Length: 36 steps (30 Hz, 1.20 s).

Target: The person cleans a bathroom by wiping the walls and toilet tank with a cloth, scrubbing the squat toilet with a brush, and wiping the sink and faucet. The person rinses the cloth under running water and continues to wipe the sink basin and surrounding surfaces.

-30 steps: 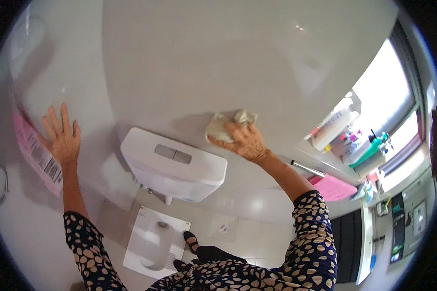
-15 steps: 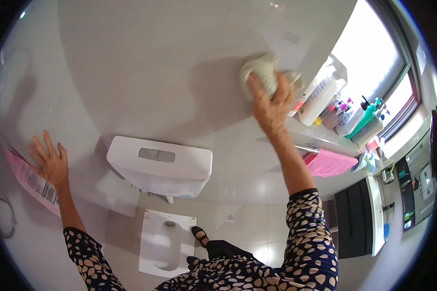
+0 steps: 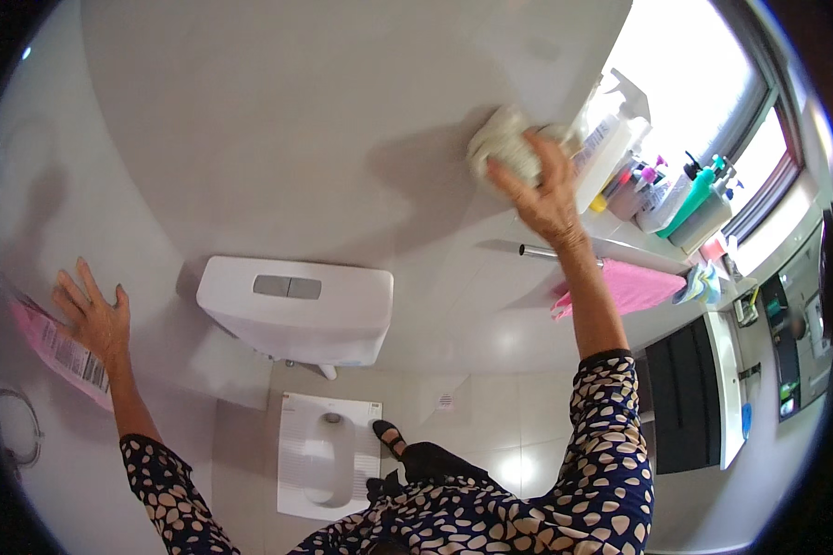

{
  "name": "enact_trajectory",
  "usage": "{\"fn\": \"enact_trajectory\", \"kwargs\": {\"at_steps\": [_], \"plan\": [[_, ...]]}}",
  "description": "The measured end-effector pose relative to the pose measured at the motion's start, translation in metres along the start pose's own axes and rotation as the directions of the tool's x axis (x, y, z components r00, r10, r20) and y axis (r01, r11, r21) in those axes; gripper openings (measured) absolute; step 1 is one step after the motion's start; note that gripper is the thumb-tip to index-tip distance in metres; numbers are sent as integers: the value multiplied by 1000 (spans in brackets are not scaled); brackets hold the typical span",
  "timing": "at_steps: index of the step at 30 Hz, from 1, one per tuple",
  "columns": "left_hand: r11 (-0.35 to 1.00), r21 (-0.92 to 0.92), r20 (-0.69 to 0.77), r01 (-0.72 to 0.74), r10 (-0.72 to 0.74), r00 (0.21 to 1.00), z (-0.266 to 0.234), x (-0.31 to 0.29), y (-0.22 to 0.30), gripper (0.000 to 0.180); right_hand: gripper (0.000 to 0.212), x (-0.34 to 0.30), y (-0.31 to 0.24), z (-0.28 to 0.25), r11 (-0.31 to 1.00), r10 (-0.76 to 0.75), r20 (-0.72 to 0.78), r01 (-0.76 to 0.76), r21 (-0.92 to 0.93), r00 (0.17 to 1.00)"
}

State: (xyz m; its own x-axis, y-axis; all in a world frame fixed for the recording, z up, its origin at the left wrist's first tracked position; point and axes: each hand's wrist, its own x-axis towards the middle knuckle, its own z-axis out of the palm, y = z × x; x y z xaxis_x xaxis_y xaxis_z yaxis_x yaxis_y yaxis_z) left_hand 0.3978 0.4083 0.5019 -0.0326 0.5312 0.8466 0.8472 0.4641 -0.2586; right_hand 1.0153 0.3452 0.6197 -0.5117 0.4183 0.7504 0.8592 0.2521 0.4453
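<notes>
My right hand (image 3: 548,205) is closed on a crumpled off-white cloth (image 3: 502,148). It presses the cloth to the pale glossy wall (image 3: 268,139), close to the bottles at the window ledge; part of the cloth is hidden behind my fingers. At the left, my left hand (image 3: 99,319) rests with fingers spread against the side wall (image 3: 157,287). A pink printed package (image 3: 51,344) is right beside that hand, partly behind it. Between my arms, lower down, stands the white toilet cistern (image 3: 342,310) with its grey flush buttons.
Bottles, one a green pump bottle (image 3: 694,208), crowd the window ledge. Below it a pink towel (image 3: 634,287) hangs on a metal rail (image 3: 535,251). A squat toilet (image 3: 292,462) is set in the floor by my feet. A dark cabinet (image 3: 680,398) stands at the right.
My right hand and the cloth have shifted slightly right and down along the wall, nearer the bottles. The left hand stays spread in place. The view has turned a little.
</notes>
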Motion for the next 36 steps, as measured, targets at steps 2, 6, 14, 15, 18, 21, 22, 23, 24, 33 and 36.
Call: {"fn": "enact_trajectory", "kwargs": {"at_steps": [2, 6, 14, 15, 18, 21, 22, 23, 24, 33, 36], "plan": [[999, -37, -21, -16, 15, 1000, -10, 4, -2, 88, 65, 10, 7, 6, 989, 127, -160, -137, -49, 979], [995, -101, 89, 1, 8, 996, -22, 3, 9, 94, 50, 10, -32, 39, 947, 182, -381, -266, -181, 906], [990, -138, 224, 24, 7, 975, -51, -9, 10, 94, 52, -27, -99, 80, 993, 64, -140, -77, -87, 988], [992, -126, 228, 21, 9, 974, -56, -6, 9, 95, 55, -38, -103, 83, 997, 25, -44, -28, -77, 999], [982, -186, 229, -38, 81, 970, -64, -14, 3, 94, 62, -77, -109, 80, 996, -77, 167, 83, -30, 983], [967, -232, 269, -101, 164, 949, -67, -33, -10, 89, 60, -116, -99, 73, 994, -106, 203, 102, 32, 973], [953, -292, 282, -78, 164, 945, -71, -44, -11, 87, 59, -128, -96, 68, 996, -92, 213, 88, 25, 973], [934, -353, 296, -51, 163, 941, -79, -58, -10, 84, 59, -138, -92, 62, 997, -79, 224, 77, 15, 971], [911, -412, 306, -21, 160, 939, -85, -71, -10, 82, 58, -144, -88, 57, 998, -66, 232, 67, 2, 970], [664, -737, 346, 125, 212, 914, -145, -196, 48, 55, 63, -34, -96, 59, 986, 164, -79, -163, 22, 983], [600, -730, 516, 328, 168, 840, -165, -226, 50, 51, 64, -53, -98, 65, 986, 157, -134, -163, -33, 978]]}}
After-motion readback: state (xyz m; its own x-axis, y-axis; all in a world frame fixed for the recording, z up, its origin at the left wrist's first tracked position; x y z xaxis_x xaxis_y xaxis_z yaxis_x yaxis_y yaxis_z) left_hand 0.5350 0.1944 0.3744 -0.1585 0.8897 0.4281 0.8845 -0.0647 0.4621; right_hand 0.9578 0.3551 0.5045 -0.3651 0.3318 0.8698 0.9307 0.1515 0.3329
